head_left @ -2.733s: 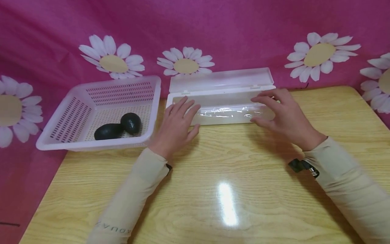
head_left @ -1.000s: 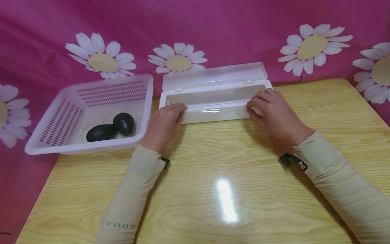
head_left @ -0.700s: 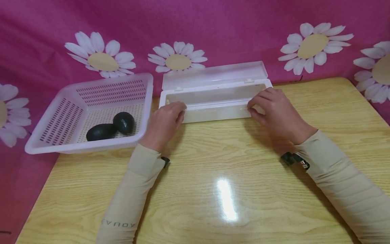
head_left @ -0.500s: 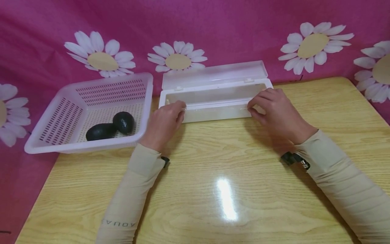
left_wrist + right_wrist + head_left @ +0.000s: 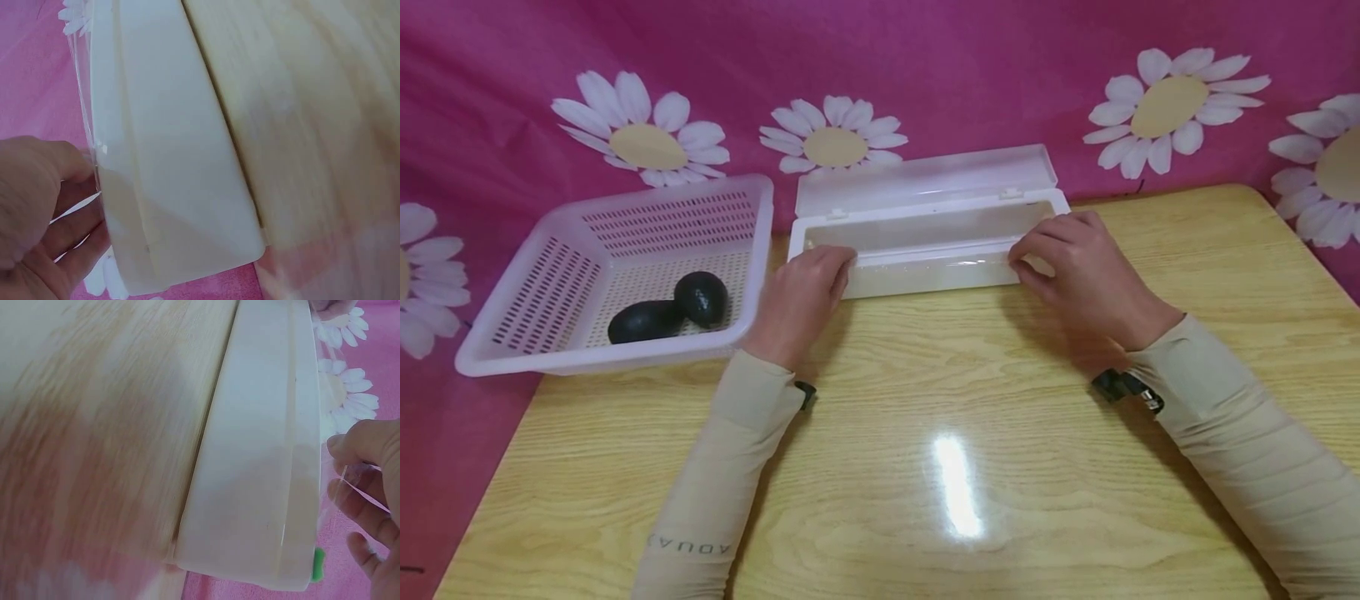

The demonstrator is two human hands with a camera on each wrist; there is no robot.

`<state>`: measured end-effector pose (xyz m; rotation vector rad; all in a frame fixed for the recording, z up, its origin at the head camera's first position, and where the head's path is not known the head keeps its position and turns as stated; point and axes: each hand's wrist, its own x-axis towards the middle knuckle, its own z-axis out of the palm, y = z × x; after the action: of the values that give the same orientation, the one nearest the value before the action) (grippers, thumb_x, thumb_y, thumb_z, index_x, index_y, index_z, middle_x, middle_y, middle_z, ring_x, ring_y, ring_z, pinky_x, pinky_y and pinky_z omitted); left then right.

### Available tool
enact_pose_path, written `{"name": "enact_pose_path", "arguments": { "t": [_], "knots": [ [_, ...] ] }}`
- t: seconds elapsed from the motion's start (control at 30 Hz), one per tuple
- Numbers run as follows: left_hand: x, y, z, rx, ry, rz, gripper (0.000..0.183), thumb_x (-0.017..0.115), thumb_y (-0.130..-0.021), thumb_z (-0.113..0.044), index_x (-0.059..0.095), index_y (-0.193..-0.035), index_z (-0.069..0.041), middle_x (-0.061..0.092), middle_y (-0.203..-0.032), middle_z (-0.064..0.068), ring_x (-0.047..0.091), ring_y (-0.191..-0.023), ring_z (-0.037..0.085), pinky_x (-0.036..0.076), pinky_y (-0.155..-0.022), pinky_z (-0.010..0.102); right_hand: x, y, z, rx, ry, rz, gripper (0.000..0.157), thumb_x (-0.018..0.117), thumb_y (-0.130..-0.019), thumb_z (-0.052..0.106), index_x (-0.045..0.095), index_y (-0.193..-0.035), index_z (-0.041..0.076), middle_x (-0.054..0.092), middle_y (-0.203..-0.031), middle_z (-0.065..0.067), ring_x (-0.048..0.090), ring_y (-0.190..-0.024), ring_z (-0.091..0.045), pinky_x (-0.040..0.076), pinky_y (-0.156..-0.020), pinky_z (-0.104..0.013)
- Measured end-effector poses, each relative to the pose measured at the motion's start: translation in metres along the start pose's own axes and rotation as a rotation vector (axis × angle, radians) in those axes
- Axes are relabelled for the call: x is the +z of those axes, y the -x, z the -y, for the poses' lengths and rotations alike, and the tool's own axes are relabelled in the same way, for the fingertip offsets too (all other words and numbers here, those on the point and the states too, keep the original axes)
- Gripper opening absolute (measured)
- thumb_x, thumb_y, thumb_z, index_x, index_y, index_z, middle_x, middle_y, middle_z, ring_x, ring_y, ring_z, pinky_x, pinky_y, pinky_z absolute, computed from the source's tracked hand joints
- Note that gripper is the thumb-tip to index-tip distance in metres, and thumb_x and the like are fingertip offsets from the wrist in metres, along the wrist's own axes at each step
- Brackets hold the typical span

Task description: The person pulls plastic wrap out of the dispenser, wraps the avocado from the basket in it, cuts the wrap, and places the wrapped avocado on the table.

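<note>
A long white cling film box (image 5: 917, 283) lies on the table with its hinged lid (image 5: 925, 179) raised at the back. Clear film (image 5: 977, 262) glints along its front edge, stretched between both hands. My left hand (image 5: 797, 300) pinches the film at the box's left front corner. At the right front corner my right hand (image 5: 1082, 275) pinches it between thumb and index finger. In the left wrist view the film (image 5: 80, 94) runs tight from the fingertips along the box. A thin edge of film (image 5: 345, 472) shows at the fingertips in the right wrist view.
Left of the box stands a white perforated basket (image 5: 625, 360) holding two dark avocados (image 5: 647, 322). A pink cloth with daisies (image 5: 970, 75) hangs behind the wooden table (image 5: 865, 467). A small green piece (image 5: 319, 564) sticks out at the box's right end.
From spread fingers over the box, both hands have closed into pinches on the film at its front corners. The scene has shifted slightly in the head view; lately the hands hold nearly still.
</note>
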<state>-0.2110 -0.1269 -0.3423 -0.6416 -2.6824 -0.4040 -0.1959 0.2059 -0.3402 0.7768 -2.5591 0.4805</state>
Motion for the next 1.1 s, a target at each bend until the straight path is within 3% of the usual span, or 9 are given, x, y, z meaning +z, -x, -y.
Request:
{"name": "enact_pose_path", "arguments": {
  "t": [0.37, 0.7, 1.1],
  "knots": [
    [0.002, 0.0, -0.001, -0.015, -0.002, -0.03, 0.018, 0.063, -0.103, -0.013, 0.074, -0.115, -0.005, 0.076, -0.114, 0.013, 0.073, -0.107, 0.031, 0.06, -0.095, 0.042, 0.0, 0.0, -0.001, -0.019, -0.006, -0.003, 0.017, 0.083, -0.081, -0.002, 0.077, -0.096, 0.004, 0.078, -0.097, -0.014, 0.068, -0.098, -0.035, 0.042, -0.093, -0.051],
    [0.007, -0.001, 0.0, 0.04, -0.027, -0.071, 0.015, 0.059, -0.104, -0.009, 0.07, -0.109, 0.001, 0.072, -0.108, 0.018, 0.072, -0.102, 0.035, 0.06, -0.093, 0.043, 0.002, 0.001, -0.003, -0.025, 0.001, -0.014, 0.016, 0.083, -0.081, -0.002, 0.077, -0.095, 0.003, 0.078, -0.096, -0.014, 0.069, -0.096, -0.035, 0.043, -0.092, -0.051],
    [0.01, -0.001, 0.0, 0.03, -0.012, -0.091, 0.016, 0.059, -0.104, -0.011, 0.069, -0.108, 0.001, 0.072, -0.108, 0.017, 0.071, -0.101, 0.035, 0.059, -0.093, 0.043, 0.001, 0.001, -0.003, -0.039, -0.008, -0.035, 0.016, 0.083, -0.081, -0.002, 0.077, -0.095, 0.003, 0.078, -0.095, -0.014, 0.069, -0.096, -0.035, 0.044, -0.093, -0.054]
  ]
}}
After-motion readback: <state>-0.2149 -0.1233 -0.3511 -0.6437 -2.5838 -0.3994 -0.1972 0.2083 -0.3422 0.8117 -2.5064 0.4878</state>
